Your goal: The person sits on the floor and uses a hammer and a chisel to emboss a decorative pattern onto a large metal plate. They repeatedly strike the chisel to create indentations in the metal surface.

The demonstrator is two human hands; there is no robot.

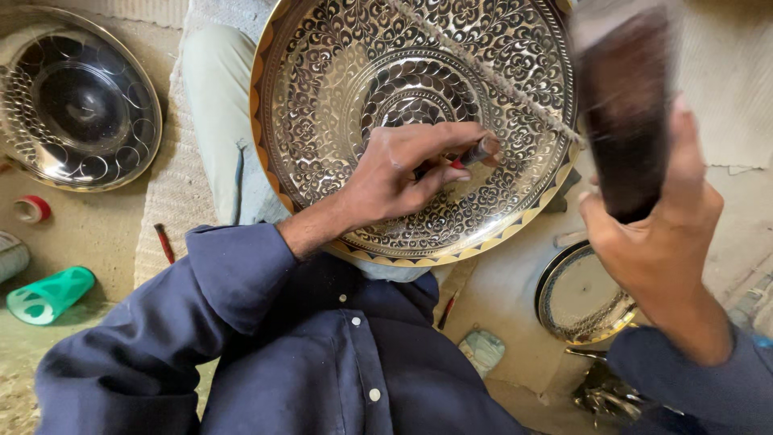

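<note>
The left hand [394, 173] pinched a slim red-banded metal chisel [477, 153] against the large, round engraved brass tray [419, 121] resting on the person's lap. The right hand [656, 234], raised beside the tray's rim, gripped a blurred dark wooden mallet [624, 113].

Dusty earthen floor [88, 234] strewn with metalwork and oddments.
Lying directly on it: round polished steel dish [76, 97] at upper left, small red-and-white tape roll [32, 209], overturned green plastic cup [50, 296], thin red pencil [164, 242], small engraved brass plate [581, 300], pale woven mat [173, 181].
</note>
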